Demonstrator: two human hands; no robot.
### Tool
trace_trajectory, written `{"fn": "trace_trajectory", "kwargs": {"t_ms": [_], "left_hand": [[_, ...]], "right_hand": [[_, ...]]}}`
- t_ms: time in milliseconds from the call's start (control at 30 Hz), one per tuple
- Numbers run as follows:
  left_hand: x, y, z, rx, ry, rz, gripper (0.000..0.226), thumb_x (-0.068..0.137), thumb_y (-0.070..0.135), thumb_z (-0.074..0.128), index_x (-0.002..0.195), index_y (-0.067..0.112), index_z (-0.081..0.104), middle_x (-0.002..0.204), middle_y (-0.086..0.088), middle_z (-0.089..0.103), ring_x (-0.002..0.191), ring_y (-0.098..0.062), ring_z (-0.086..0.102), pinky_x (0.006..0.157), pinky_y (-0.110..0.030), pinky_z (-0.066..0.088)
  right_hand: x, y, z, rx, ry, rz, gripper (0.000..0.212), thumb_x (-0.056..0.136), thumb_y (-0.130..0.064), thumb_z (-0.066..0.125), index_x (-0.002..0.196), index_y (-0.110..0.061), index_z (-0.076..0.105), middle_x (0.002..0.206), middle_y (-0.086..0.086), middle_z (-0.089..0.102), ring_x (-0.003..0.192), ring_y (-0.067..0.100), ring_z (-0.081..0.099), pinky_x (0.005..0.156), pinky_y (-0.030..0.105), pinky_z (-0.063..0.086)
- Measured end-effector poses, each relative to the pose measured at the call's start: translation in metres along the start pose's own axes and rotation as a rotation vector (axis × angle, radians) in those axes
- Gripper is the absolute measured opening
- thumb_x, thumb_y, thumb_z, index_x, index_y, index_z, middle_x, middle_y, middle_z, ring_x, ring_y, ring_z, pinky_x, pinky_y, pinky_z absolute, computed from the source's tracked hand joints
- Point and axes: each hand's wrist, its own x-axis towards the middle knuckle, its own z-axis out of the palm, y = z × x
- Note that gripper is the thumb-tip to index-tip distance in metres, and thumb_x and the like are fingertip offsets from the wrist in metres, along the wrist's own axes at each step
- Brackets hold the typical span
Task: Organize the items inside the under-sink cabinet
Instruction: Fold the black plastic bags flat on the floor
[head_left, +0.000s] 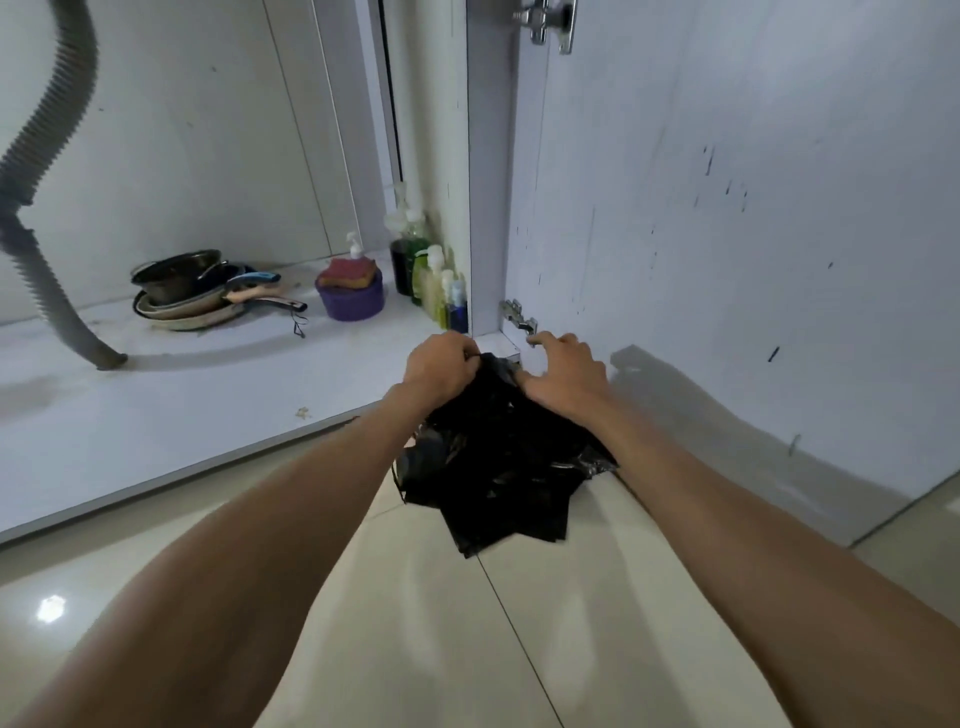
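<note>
Now both arms reach straight out, side by side. The left hand (439, 366) curls its fingers tight on the black bag (488, 467) at the counter's (208, 395) front right corner. The right hand (563, 376) rests on the bag with bent fingers; I cannot tell if it grips.

Black bags (493, 457), purple bowl (350, 304)

I'm looking into a home kitchen's under-sink cabinet: grey corrugated drain hose (72, 78) at the left edge, stacked metal frying pans (182, 291) at the back, plastic dish-soap pump bottles (415, 260) in the back right corner.
</note>
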Motion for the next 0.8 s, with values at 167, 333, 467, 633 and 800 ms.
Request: {"fn": "trace_trajectory", "kwargs": {"t_ms": [167,333,467,633,800], "left_hand": [[0.026,0.018,-0.053,0.047,0.057,0.044,0.023,0.092,0.02,0.056,0.107,0.015,0.072,0.107,-0.008,0.07,0.099,-0.028,0.063,0.074,-0.03,0.043],[0.034,0.029,-0.095,0.031,0.147,0.047,0.02,0.092,0.024,0.059,0.104,0.015,0.073,0.105,-0.007,0.071,0.097,-0.027,0.064,0.079,-0.032,0.047],[0.032,0.032,-0.126,0.017,0.208,0.035,0.018,0.092,0.023,0.06,0.1,0.01,0.071,0.101,-0.008,0.069,0.095,-0.027,0.064,0.08,-0.033,0.048],[0.026,0.022,-0.158,-0.009,0.24,0.022,0.014,0.088,0.02,0.063,0.091,0.01,0.072,0.097,-0.007,0.068,0.088,-0.025,0.063,0.072,-0.03,0.045],[0.01,0.005,-0.186,0.043,0.25,0.054,0.013,0.086,0.019,0.064,0.09,0.009,0.072,0.097,-0.005,0.066,0.091,-0.025,0.062,0.074,-0.029,0.044]], "right_hand": [[-0.005,-0.03,-0.035,-0.018,0.048,-0.073,0.08,0.078,-0.075,0.053,0.141,-0.028,0.039,0.135,0.009,0.05,0.126,0.03,0.044,0.105,0.052,0.031],[-0.009,-0.057,-0.068,-0.057,0.023,-0.047,0.105,0.064,-0.089,0.054,0.144,-0.025,0.033,0.142,0.009,0.046,0.129,0.033,0.045,0.108,0.058,0.028],[-0.014,-0.086,-0.077,-0.037,-0.049,-0.05,0.122,0.051,-0.093,0.058,0.145,-0.023,0.026,0.143,0.011,0.043,0.13,0.035,0.044,0.108,0.062,0.028],[-0.014,-0.12,-0.071,0.048,-0.097,-0.007,0.122,0.049,-0.082,0.071,0.142,-0.021,0.022,0.137,0.01,0.044,0.126,0.038,0.045,0.104,0.062,0.031],[-0.011,-0.138,-0.072,0.054,0.189,-0.077,0.019,0.085,-0.011,0.055,0.103,-0.012,0.055,0.091,0.005,0.064,0.089,0.03,0.059,0.09,0.044,0.039]]}}
